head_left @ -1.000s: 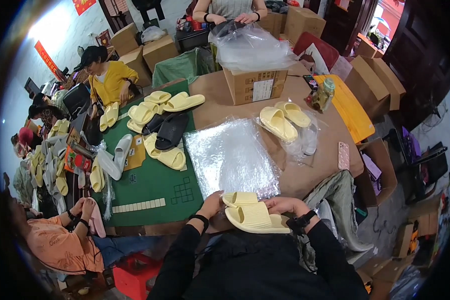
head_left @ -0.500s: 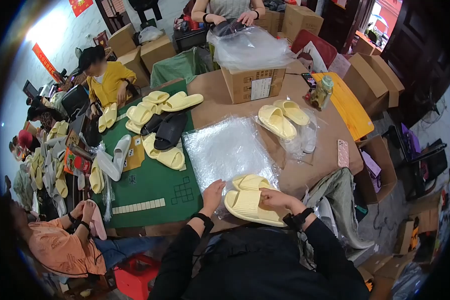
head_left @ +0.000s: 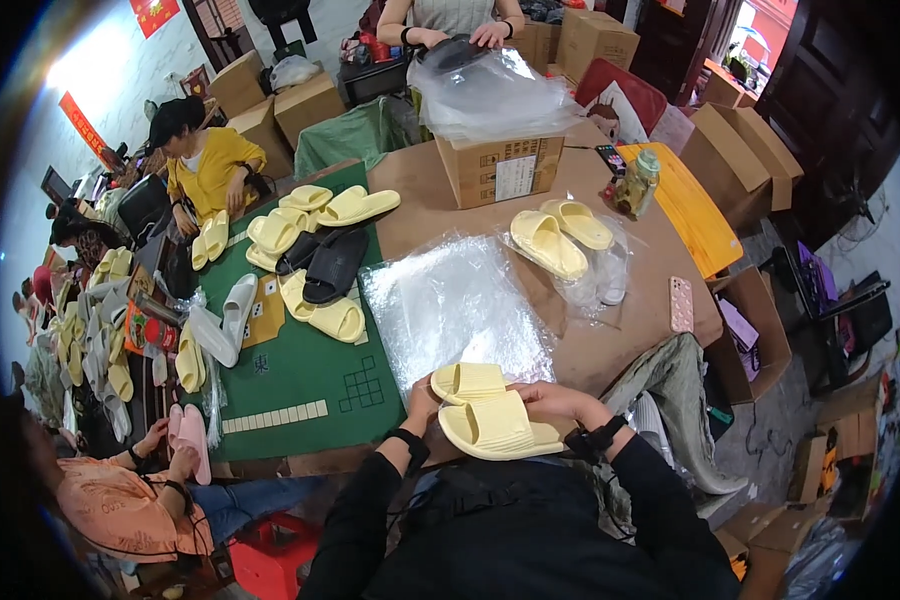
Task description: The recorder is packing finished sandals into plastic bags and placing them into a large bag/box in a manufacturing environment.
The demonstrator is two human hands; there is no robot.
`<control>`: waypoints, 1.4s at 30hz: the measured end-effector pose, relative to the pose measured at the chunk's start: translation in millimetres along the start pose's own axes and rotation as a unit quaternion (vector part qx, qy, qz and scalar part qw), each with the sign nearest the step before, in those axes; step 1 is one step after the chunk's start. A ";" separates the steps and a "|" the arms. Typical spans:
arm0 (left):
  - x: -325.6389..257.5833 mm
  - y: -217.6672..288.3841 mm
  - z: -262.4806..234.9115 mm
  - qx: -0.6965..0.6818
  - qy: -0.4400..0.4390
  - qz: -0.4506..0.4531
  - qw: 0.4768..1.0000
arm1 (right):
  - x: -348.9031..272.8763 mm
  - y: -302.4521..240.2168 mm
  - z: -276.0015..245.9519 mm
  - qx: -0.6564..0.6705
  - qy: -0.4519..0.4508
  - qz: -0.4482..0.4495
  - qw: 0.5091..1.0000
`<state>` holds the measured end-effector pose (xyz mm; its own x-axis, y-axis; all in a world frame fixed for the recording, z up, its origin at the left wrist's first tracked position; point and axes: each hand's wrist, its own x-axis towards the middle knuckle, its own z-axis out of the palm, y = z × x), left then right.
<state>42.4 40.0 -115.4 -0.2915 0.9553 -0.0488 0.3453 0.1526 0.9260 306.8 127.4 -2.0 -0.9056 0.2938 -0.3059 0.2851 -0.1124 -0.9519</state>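
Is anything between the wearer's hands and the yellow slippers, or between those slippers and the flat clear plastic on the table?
Nothing visible. The left hand and right hand are right at the yellow slippers, and the flat clear plastic lies just ahead with no object in between.

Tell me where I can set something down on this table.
Brown tabletop lies bare between the plastic sheets and phone, and between the mat and carton. Crowded: the mat's far half, under loose slippers, and around the held slippers.
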 end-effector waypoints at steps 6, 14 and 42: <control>4.1 -113.3 21.0 -0.194 -0.053 -0.120 0.972 | 19.3 21.5 2.7 -0.030 -0.014 0.005 0.999; -3.1 -68.7 9.8 0.291 -0.178 -0.023 0.940 | -5.5 10.8 -0.2 0.005 0.004 0.021 1.000; 15.8 11.5 -5.7 0.209 -0.026 0.030 0.977 | -18.0 1.4 -11.5 -0.060 0.005 0.016 0.998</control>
<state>36.7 55.4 -103.4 -0.2178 0.9756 -0.0287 0.6974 0.1762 0.6947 327.1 132.9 1.9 -0.8922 0.3012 -0.3364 0.3507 -0.0073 -0.9365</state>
